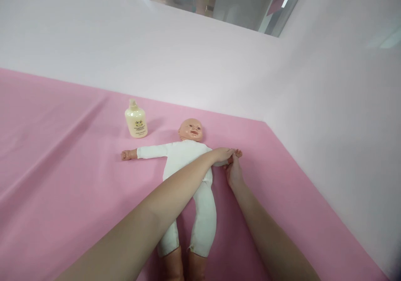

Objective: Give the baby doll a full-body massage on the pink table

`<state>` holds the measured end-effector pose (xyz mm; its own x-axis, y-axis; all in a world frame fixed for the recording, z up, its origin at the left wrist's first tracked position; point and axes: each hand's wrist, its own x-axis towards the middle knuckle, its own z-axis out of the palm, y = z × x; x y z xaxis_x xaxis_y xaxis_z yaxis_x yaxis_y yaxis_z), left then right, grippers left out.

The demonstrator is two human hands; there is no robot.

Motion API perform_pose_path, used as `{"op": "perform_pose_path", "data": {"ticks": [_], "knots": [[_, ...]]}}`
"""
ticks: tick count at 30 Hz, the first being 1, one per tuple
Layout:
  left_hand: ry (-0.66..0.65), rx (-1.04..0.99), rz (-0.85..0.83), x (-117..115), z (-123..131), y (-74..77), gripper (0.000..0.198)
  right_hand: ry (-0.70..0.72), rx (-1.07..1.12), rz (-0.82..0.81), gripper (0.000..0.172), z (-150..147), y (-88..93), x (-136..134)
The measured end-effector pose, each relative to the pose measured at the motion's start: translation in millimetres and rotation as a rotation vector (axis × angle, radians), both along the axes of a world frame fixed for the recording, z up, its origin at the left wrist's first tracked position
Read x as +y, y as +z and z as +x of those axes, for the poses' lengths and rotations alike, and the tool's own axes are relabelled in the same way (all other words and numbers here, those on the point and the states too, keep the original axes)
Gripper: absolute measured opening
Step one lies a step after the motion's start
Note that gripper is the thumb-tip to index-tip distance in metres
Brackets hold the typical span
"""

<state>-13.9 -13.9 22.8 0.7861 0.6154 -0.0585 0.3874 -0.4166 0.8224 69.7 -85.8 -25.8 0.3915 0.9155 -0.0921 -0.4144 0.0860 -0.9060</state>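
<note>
"On the pink sheet point(62, 168), what do you count?"

"One doll point(183, 153), one bottle point(136, 122) and two bare hands. The doll shows two arms and two legs, and it wears a white suit over its trunk and limbs."

"Where does the doll lie, and which way does it point?"

"In the middle of the scene, on its back. Its long axis runs from near to far — the head point(191, 129) at the far end, the lower legs at the near edge, where the view cuts them off. Its face is up, turned a little to the right. One arm point(153, 151) stretches out to the left; the other reaches right."

"And the grip?"

"Both hands are at the doll's right-side arm point(220, 163), near its wrist. The left hand point(224, 154) comes across the doll's body and lies over that forearm; how tightly its fingers curl, I cannot tell. The right hand point(234, 174) comes from the near right, narrow around the wrist — thumb on top, fingertips below — with the doll's small hand point(238, 152) poking out beyond."

"The bottle?"

"It stands upright to the left of the doll's head, well apart from both hands, cream-coloured, with dark print on its front. White walls point(150, 59) rise on the far and right sides."
</note>
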Motion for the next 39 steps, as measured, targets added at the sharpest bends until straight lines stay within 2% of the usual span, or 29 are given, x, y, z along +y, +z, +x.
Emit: {"op": "perform_pose_path", "data": {"ticks": [12,21,39], "knots": [[0.025,0.005,0.010,1.3,2.8,-5.6,0.057,0.006,0.009,-0.006,0.040,-2.1,4.5,-2.0],[0.014,-0.005,0.005,-0.1,1.1,-3.6,0.056,0.007,-0.007,0.005,0.044,-1.6,4.1,-2.0],[0.011,0.023,0.028,1.8,1.2,-4.1,0.057,0.011,0.004,0.005,0.042,-2.9,5.8,-2.3]]}}
